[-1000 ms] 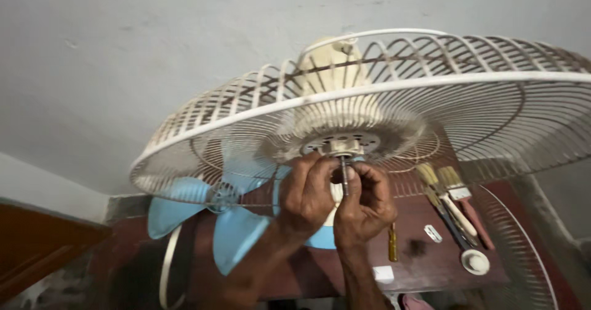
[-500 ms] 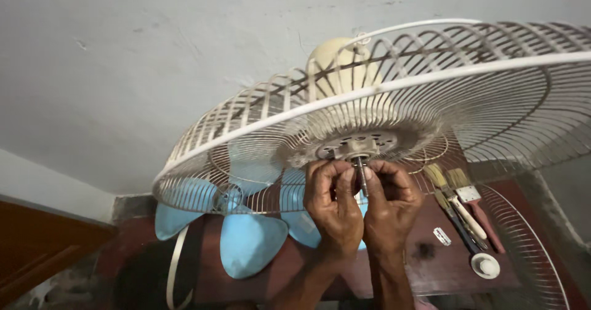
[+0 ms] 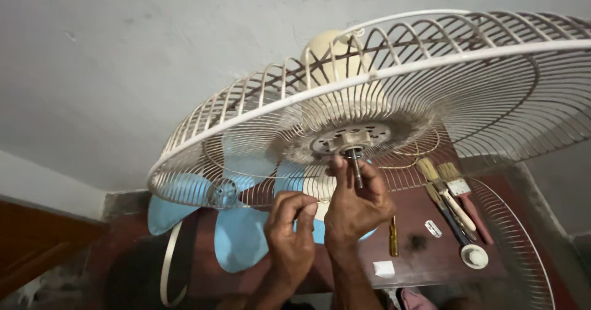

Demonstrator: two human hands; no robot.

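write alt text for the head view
A person's right hand pinches the metal shaft at the middle of a white wire fan guard, the left hand just below; a blue fan blade lies beneath.

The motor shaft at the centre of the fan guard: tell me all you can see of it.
The motor shaft is a thin, dull grey metal rod sticking out of the round vented hub of the white wire guard. It carries no blade. The right hand touches it with thumb and fingers; the left hand is off it, lower down.

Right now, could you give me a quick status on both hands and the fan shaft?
Right hand at the shaft, fingers on it. Left hand below, off it. Rear guard around the hub; nothing blocking.
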